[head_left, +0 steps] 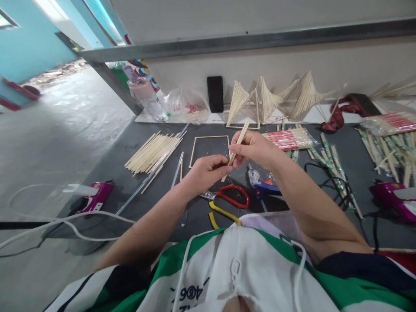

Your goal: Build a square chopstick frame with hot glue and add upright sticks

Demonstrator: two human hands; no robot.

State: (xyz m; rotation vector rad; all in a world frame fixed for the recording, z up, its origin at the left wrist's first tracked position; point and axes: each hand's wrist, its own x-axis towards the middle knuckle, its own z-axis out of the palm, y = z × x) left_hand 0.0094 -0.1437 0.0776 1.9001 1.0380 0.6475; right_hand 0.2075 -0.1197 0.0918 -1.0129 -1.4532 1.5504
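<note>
Both hands meet above the dark mat [107,156]. My right hand [255,149] is closed on a pale wooden stick [241,138] that slants up toward the wall. My left hand [208,171] pinches the lower end of the same stick. Just behind the hands, a square frame of thin sticks [210,138] lies flat on the mat. Red and yellow scissors [229,201] lie below my left hand. A blue glue gun [261,184] rests under my right wrist.
A loose pile of sticks [152,151] lies left of the frame. Wrapped chopstick packs [290,139] and several loose wrapped ones lie to the right. Fan-shaped stick models [269,99], a phone [215,94] and a bottle [144,93] stand at the wall. Magenta glue guns [95,196] [391,195] sit at both sides with cables.
</note>
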